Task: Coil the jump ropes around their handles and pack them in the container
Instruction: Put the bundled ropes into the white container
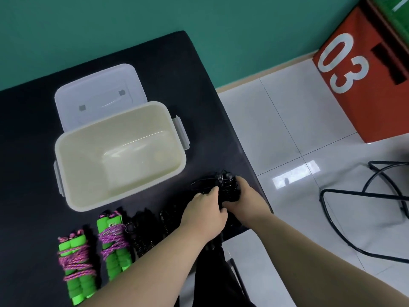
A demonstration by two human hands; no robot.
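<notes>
The black jump rope (228, 187) is just right of the cream container (132, 125), close to the right edge of the dark worktop (188, 85). The right hand (245, 196) has its fingers curled round the handles, and the left hand (204, 209) grips the same bundle from the container's side. On the person's side of the open container, two green-handled jump ropes (76, 264) and some black coiled ropes (143, 235) lie in a row by the worktop's near edge, and the lid (97, 91) lies behind the container.
</notes>
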